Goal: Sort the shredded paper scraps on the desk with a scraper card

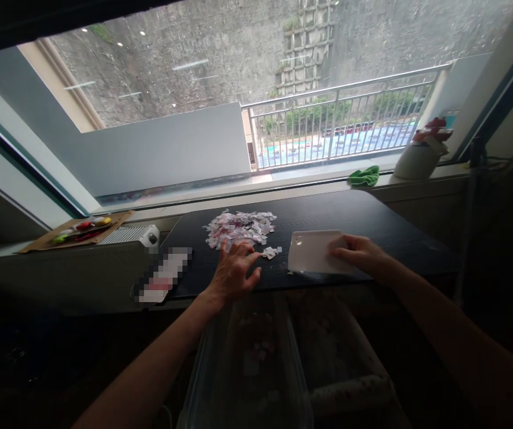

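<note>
A heap of small torn paper pieces [242, 225] lies on the dark tabletop [327, 210]. At its near edge my left hand [235, 271] reaches in, palm down with fingers apart, fingertips at the pieces. To its right a few loose scraps [270, 252] lie apart from the heap. My right hand [360, 255] grips the right end of a white rectangular plastic tray [310, 251], held low over the table. Whether the tray touches the tabletop, I cannot tell.
Below the table edge stands a clear plastic bin [298, 381] with some scraps inside, beside another container [350, 384]. A blurred-out phone-like item [167, 274] lies left. Along the window sill are a green cloth [364, 176], a whitish jug [419, 158] and a cardboard sheet [44, 238].
</note>
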A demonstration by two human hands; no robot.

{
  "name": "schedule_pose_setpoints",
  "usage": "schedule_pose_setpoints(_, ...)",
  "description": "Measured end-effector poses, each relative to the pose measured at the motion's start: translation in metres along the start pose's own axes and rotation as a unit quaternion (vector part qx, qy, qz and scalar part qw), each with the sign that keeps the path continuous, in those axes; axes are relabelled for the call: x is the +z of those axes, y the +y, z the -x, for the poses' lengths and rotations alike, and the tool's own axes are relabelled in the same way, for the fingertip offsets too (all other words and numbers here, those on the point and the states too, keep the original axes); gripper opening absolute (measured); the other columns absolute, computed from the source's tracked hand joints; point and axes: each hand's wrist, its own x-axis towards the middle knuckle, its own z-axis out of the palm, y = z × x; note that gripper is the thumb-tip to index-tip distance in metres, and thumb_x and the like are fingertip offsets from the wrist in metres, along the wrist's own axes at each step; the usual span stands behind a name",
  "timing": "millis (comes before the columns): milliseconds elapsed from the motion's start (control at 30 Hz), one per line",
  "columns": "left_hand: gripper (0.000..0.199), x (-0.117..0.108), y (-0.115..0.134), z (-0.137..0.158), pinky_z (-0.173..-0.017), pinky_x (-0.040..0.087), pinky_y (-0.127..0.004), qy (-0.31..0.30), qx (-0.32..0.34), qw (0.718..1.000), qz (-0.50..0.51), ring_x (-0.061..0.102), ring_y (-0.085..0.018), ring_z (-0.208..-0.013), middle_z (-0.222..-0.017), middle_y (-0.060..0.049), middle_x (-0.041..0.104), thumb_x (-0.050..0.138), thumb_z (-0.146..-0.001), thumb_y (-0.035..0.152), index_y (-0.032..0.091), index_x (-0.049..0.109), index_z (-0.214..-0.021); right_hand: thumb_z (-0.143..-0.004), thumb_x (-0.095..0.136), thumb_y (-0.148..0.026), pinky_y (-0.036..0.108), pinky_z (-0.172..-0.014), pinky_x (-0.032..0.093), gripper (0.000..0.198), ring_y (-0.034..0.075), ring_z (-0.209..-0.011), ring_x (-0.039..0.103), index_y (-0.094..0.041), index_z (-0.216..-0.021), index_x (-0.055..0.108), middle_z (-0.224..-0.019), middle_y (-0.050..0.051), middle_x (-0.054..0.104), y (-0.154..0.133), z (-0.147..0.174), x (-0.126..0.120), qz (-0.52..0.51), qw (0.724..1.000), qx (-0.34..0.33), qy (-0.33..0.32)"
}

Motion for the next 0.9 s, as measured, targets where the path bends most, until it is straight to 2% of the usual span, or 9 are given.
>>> schedule_pose_setpoints(167, 0.024, -0.003, -0.04, 0.023, -0.111, 0.02, -0.061, 0.034, -0.076, 0.996, -0.029, 0.052, -0.029, -0.115, -0.105, -0.007, 0.063, 0.052, -0.083, 0.031, 0.024, 0.067, -0.1, -0.065, 0.068, -0.025, 0.025, -0.055, 0.051, 0.016, 0.016, -0.06, 0.064, -0.019, -0.079, 0.071, -0.07, 0.001, 0.073, 0.006, 0.002, -0.016, -0.043, 0.999, 0.016, 0.026)
schedule_pose_setpoints(267, 0.024, 0.002, -0.051, 0.033, -0.108, 0.024, -0.061, 0.043, -0.117, 0.992, -0.023, 0.053, -0.029, -0.113, -0.103, -0.008, 0.065, 0.051, -0.083, 0.034, 0.023, 0.067, -0.097, -0.064, 0.07, -0.025, 0.025, -0.055, 0.051, 0.014, 0.016, -0.061, 0.064, -0.02, -0.077, 0.072, -0.07, 0.0, 0.073, 0.007, 0.004, -0.023, -0.079, 0.996, 0.01, 0.043)
schedule_pose_setpoints(433, 0.021, 0.006, -0.049, 0.035, -0.108, 0.025, -0.058, 0.063, -0.122, 0.99, -0.021, 0.056, -0.027, -0.108, -0.096, -0.006, 0.067, 0.052, -0.081, 0.034, 0.024, 0.068, -0.092, -0.061, 0.071, -0.022, 0.024, -0.054, 0.051, 0.01, 0.016, -0.06, 0.064, -0.02, -0.071, 0.072, -0.069, 0.0, 0.073, 0.01, 0.003, -0.024, -0.086, 0.995, 0.041, 0.022)
schedule_pose_setpoints(533, 0.021, 0.005, -0.047, 0.035, -0.108, 0.026, -0.057, 0.06, -0.123, 0.99, -0.022, 0.056, -0.028, -0.107, -0.093, -0.006, 0.067, 0.052, -0.081, 0.033, 0.023, 0.068, -0.09, -0.062, 0.072, -0.021, 0.024, -0.057, 0.051, 0.013, 0.015, -0.062, 0.065, -0.02, -0.075, 0.072, -0.072, 0.0, 0.074, 0.008, 0.003, -0.023, -0.105, 0.994, 0.041, 0.002)
schedule_pose_setpoints(633, 0.022, 0.004, -0.047, 0.034, -0.108, 0.026, -0.056, 0.057, -0.124, 0.99, -0.024, 0.057, -0.028, -0.105, -0.093, -0.007, 0.068, 0.051, -0.081, 0.033, 0.022, 0.068, -0.089, -0.061, 0.074, -0.021, 0.024, -0.059, 0.052, 0.017, 0.015, -0.064, 0.066, -0.019, -0.078, 0.072, -0.074, 0.0, 0.074, 0.0, 0.001, -0.014, -0.115, 0.993, 0.024, -0.007)
schedule_pose_setpoints(767, 0.022, 0.004, -0.047, 0.035, -0.107, 0.027, -0.055, 0.061, -0.122, 0.99, -0.03, 0.058, -0.027, -0.103, -0.093, -0.007, 0.068, 0.051, -0.08, 0.032, 0.021, 0.068, -0.088, -0.057, 0.077, -0.021, 0.024, -0.062, 0.053, 0.021, 0.015, -0.065, 0.066, -0.018, -0.076, 0.071, -0.074, 0.001, 0.074, -0.008, -0.007, 0.0, -0.114, 0.992, 0.021, -0.051)
schedule_pose_setpoints(900, 0.022, 0.004, -0.047, 0.035, -0.108, 0.027, -0.055, 0.062, -0.121, 0.99, -0.03, 0.058, -0.028, -0.104, -0.092, -0.007, 0.068, 0.051, -0.08, 0.032, 0.021, 0.068, -0.088, -0.054, 0.079, -0.022, 0.027, -0.063, 0.054, 0.022, 0.016, -0.065, 0.066, -0.018, -0.074, 0.071, -0.074, 0.002, 0.074, -0.005, -0.011, -0.009, -0.09, 0.993, 0.032, -0.069)
